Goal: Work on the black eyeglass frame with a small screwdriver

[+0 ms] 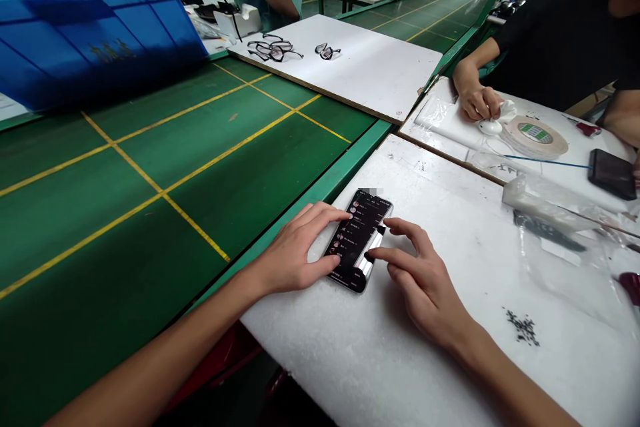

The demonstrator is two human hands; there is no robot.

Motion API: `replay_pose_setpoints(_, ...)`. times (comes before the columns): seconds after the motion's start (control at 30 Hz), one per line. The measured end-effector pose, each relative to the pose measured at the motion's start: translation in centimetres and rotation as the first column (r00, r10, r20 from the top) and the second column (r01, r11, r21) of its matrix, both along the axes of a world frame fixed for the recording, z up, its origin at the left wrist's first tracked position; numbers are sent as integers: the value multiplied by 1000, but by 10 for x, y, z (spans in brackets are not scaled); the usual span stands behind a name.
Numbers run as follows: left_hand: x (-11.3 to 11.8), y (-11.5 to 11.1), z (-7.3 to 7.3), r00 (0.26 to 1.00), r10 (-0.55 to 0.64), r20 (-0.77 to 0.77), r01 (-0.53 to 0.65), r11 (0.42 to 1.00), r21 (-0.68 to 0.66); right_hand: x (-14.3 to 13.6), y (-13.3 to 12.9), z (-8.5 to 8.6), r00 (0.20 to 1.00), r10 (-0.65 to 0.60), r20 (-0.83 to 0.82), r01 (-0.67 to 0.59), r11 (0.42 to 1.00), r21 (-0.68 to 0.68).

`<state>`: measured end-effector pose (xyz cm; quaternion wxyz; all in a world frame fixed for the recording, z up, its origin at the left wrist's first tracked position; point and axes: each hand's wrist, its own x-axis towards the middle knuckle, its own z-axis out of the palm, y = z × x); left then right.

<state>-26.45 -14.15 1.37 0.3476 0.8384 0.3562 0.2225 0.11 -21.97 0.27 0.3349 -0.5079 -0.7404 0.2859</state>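
Note:
A smartphone (357, 240) with a dark, lit screen showing a list lies on the white tabletop. My left hand (295, 250) rests at its left side, index fingertip and thumb spread apart and touching the phone's left part. From the other side, my right hand (423, 273) reaches over with its fingers apart, fingertips at the phone's right edge. A white reflection covers part of the screen there. Neither hand wraps round the phone. To the right of my right hand is a small scatter of tiny dark pieces (522, 327).
Left of the table runs a green conveyor belt (125, 227) with yellow lines; a blue crate (90, 33) stands beyond. Several glasses frames (273, 48) lie on a white board (370, 70). At right are plastic bags (565, 247), a tape roll (535, 135) and a co-worker's hand (480, 103).

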Motion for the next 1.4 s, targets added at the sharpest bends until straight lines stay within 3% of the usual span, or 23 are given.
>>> replay_pose_setpoints(0.3, 4, -1, 1, 999, 16, -28, -15, 999, 28, -2, 0, 0, 999, -33, -8, 33, 999, 2)
replay_pose_setpoints(0.67, 1, 0, 1, 1000, -4, 11, 4, 1000, -6, -4, 1, 0, 993, -6, 115, 0, 999, 48)
replay_pose_setpoints(0.97, 2, -2, 2, 1000, 9, -7, -9, 1000, 16, -4, 2, 1, 998, -62, 12, 62, 998, 2)
replay_pose_setpoints(1.4, 2, 0, 4, 1000, 8, -4, -8, 1000, -9, -5, 2, -2, 996, -46, 70, 45, 999, 13)
